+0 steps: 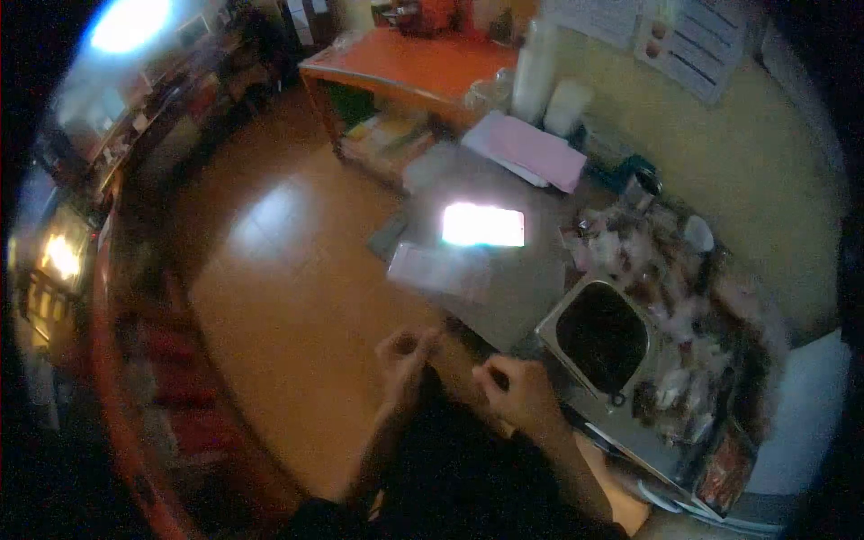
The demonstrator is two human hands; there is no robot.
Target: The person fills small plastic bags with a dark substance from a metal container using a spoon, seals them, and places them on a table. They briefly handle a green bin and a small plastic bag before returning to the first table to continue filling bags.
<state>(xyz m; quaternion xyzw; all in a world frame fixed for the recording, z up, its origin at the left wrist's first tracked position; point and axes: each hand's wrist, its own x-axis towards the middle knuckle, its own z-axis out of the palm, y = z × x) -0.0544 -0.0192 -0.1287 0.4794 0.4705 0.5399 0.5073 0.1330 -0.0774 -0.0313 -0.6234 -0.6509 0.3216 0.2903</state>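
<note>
My left hand is raised in front of my body, its fingers curled in and its outline blurred. Beside it, my right hand has its fingers bent towards the thumb, near the counter's front edge. The hands are apart, and I cannot make out anything in either. Beyond them, a glowing white rectangle, perhaps a lit screen, lies on the grey counter. A clear plastic bag or sheet lies in front of it. To the right is a metal-rimmed container with a dark, rounded-square middle.
Blurred small packets crowd the counter's right side, near a metal cup. Folded pink cloth lies farther back, before tall white stacks. An orange table stands behind; a red edge curves along the left.
</note>
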